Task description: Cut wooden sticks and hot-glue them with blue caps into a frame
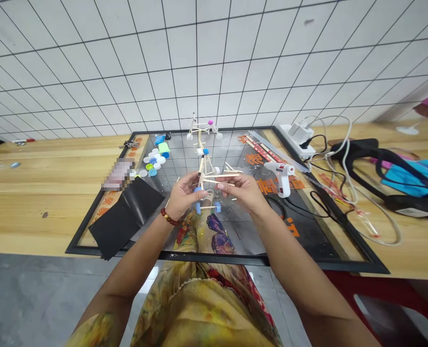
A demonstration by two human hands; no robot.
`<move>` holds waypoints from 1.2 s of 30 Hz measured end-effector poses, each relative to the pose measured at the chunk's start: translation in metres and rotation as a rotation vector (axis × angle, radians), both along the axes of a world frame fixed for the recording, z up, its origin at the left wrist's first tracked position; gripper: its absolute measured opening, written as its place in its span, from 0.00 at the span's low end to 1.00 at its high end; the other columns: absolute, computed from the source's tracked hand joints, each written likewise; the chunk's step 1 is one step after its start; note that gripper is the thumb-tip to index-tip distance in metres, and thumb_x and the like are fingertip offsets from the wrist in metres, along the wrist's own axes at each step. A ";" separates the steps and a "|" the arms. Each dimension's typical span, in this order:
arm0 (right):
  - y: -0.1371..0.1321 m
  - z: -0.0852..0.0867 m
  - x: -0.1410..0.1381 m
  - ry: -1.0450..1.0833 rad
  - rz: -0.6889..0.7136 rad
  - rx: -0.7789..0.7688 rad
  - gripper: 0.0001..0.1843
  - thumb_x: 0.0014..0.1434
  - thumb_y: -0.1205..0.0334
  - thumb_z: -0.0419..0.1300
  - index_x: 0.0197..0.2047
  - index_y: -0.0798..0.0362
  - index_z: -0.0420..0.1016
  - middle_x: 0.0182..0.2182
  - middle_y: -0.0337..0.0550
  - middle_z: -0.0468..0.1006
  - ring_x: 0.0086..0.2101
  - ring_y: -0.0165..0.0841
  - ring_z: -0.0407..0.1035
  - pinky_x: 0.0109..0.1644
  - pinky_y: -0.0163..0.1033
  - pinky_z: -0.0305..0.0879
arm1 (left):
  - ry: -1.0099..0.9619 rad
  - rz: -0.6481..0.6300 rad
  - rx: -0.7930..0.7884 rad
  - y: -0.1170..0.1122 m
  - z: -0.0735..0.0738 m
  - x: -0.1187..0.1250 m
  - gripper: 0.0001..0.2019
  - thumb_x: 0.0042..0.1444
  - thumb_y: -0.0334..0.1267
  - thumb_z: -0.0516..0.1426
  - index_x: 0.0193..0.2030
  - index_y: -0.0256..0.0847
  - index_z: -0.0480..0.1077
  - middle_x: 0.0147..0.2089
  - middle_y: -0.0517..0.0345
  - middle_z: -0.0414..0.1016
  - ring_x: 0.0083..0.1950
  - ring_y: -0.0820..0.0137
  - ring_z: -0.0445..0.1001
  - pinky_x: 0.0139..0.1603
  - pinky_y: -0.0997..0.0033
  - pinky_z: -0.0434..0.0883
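In the head view, the left hand [185,193] pinches a wooden-stick frame [201,179] at centre, seemingly to steady it, while the right hand [243,192] grips a thin stick [214,181] from three o'clock. The glue gun [283,179] rests farther out that way, presumably for easy reach.

Left hand [185,193] holds a stick frame [201,178] — right hand [243,192] pinches a thin stick [211,181] — white glue gun [282,179] nearby

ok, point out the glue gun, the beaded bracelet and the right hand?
Glue gun [283,180]: head view, on its white body.
Beaded bracelet [168,218]: head view, on the beads.
Right hand [243,192]: head view, near the thumb's base.
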State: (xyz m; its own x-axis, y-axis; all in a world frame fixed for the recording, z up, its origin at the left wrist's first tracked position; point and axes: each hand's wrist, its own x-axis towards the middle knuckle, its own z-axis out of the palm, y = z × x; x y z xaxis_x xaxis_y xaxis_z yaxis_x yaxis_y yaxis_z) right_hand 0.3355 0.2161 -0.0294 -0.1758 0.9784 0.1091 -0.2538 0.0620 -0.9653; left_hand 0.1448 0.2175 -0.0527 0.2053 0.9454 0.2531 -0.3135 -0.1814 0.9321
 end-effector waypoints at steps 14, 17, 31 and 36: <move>0.002 0.000 0.003 -0.071 -0.233 0.210 0.11 0.47 0.50 0.70 0.32 0.46 0.83 0.30 0.39 0.83 0.32 0.32 0.74 0.42 0.41 0.71 | -0.091 0.033 -0.056 -0.001 -0.003 -0.005 0.26 0.39 0.34 0.72 0.48 0.44 0.75 0.41 0.57 0.77 0.45 0.68 0.74 0.49 0.62 0.73; 0.002 0.000 0.003 -0.092 -0.215 0.201 0.12 0.47 0.49 0.70 0.31 0.47 0.82 0.28 0.39 0.82 0.31 0.33 0.74 0.42 0.42 0.71 | -0.101 0.040 -0.078 -0.002 -0.004 -0.004 0.25 0.38 0.34 0.72 0.47 0.45 0.76 0.43 0.57 0.77 0.45 0.68 0.75 0.49 0.61 0.74; 0.010 -0.013 0.003 -0.025 -0.162 0.039 0.18 0.44 0.46 0.71 0.35 0.49 0.82 0.30 0.40 0.82 0.32 0.30 0.74 0.41 0.38 0.69 | -0.041 0.126 -0.062 0.002 0.001 -0.011 0.24 0.40 0.40 0.71 0.47 0.45 0.75 0.46 0.54 0.77 0.48 0.64 0.75 0.50 0.58 0.76; 0.012 -0.014 0.002 -0.072 -0.142 0.017 0.17 0.43 0.46 0.72 0.29 0.50 0.82 0.27 0.40 0.81 0.28 0.28 0.71 0.37 0.36 0.68 | -0.065 0.113 -0.069 0.001 0.001 -0.010 0.24 0.39 0.39 0.71 0.47 0.46 0.76 0.46 0.54 0.77 0.48 0.65 0.75 0.53 0.57 0.75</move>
State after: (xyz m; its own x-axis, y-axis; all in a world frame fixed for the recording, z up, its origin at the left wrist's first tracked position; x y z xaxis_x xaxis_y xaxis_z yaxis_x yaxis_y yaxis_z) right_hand 0.3374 0.2276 -0.0437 -0.0437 0.9920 0.1180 -0.1711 0.1090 -0.9792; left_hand 0.1345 0.2188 -0.0515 0.0821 0.9772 0.1958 -0.3547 -0.1549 0.9221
